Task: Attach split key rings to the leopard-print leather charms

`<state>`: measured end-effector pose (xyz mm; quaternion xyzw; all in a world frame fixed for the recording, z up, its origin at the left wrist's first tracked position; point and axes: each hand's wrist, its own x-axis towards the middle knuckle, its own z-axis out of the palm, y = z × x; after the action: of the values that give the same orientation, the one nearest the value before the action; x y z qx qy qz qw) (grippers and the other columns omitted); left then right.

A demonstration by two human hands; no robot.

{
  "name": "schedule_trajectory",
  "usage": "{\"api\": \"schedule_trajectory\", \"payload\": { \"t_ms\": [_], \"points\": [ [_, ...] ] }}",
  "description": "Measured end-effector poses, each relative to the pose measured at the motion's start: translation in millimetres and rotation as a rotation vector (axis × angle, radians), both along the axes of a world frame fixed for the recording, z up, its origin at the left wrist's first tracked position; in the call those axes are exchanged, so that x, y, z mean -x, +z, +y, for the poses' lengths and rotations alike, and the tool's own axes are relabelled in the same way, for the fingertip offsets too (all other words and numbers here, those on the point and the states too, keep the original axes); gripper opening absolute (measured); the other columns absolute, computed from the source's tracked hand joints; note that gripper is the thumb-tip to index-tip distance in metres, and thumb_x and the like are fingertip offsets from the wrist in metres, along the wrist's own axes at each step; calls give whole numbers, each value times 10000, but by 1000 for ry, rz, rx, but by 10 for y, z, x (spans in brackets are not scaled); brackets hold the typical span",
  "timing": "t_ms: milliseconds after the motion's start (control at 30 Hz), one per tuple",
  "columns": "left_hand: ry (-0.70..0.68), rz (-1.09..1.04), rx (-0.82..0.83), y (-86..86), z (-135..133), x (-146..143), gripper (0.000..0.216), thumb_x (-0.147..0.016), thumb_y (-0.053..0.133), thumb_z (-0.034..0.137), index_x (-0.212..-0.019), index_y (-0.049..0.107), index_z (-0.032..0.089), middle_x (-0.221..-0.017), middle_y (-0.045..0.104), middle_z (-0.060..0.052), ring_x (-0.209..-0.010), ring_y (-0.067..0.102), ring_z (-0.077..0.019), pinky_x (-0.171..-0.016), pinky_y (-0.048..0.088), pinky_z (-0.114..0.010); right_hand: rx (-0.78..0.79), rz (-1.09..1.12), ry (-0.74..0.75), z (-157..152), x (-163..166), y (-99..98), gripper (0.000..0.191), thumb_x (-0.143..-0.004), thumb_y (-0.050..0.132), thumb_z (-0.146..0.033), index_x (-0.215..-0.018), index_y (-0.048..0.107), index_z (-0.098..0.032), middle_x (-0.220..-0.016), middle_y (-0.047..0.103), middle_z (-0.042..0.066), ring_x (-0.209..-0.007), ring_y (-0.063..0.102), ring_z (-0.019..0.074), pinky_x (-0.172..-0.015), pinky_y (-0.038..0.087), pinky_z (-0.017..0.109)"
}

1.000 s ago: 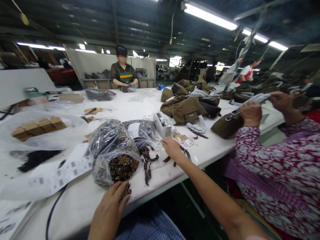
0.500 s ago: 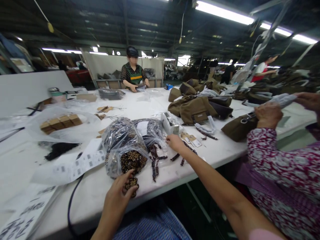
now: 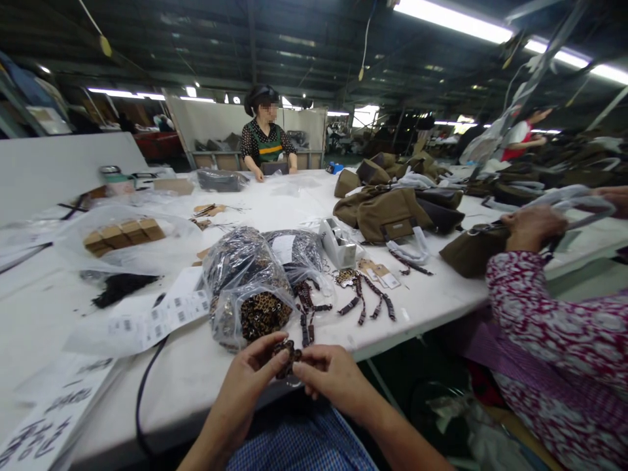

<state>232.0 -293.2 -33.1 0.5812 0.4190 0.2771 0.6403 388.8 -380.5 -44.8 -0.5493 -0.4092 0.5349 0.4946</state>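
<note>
Near the table's front edge, my left hand point(image 3: 250, 373) pinches a small leopard-print piece with scalloped edges point(image 3: 287, 358) between thumb and fingers. The fingertips of my right hand point(image 3: 336, 378) grip the same piece from the other side. A thin shiny ring point(image 3: 293, 384) shows just beneath it. Behind my hands stands an open clear plastic bag point(image 3: 245, 281) full of similar leopard-print pieces. Dark beaded tassels point(image 3: 309, 307) spill from a second clear bag point(image 3: 299, 252). To the right lies a leopard-print piece with dark tassels attached point(image 3: 360, 288).
A tape dispenser point(image 3: 337, 243) and tan tags point(image 3: 380, 271) stand behind the tassels. Brown bags point(image 3: 392, 212) are piled further back. At right, a co-worker's hand point(image 3: 534, 226) holds a brown bag point(image 3: 475, 250). Label sheets point(image 3: 147, 327) and a black cable point(image 3: 142, 392) lie left.
My right hand has come back from beside the tape dispenser to meet my left hand at the leopard-print piece. My left hand has shifted right, bringing the piece along.
</note>
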Motion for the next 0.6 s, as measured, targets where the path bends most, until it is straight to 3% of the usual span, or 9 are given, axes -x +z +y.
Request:
{"api": "schedule_trajectory", "payload": {
  "t_ms": [67,333,467,600],
  "points": [
    [-42,20,0,-21,-5,10,546,-704,750,476,-1136,694,147,-1037,753,-104,-932,693,-261,-798,559,-340,5,-47,-16,4,25,-33,309,-827,649,-425,-861,719,-126,-573,559,-35,-494,515,85,-484,420,185],
    [-258,64,-70,57,-12,113,383,-833,628,482,-1075,744,208,-1025,758,-58,-980,668,-249,-936,503,-371,-86,-473,-13,-79,-74,107,161,-840,622,-227,-712,698,-164,-665,611,-12,-632,571,126,-580,403,212],
    [-197,55,-43,32,-8,115,338,-804,665,454,-999,753,193,-991,758,-57,-971,671,-239,-910,513,-334,-134,-641,-11,-91,-69,90,193,-839,634,-196,-651,662,-169,-657,611,-16,-667,561,135,-614,375,229],
    [-121,45,-21,-26,-4,116,319,-768,707,433,-975,763,197,-1008,759,-55,-973,671,-234,-893,518,-309,-128,-640,-9,-90,-66,63,186,-852,630,-202,-672,666,-174,-672,623,-17,-663,562,134,-609,367,232]
  ]
}}
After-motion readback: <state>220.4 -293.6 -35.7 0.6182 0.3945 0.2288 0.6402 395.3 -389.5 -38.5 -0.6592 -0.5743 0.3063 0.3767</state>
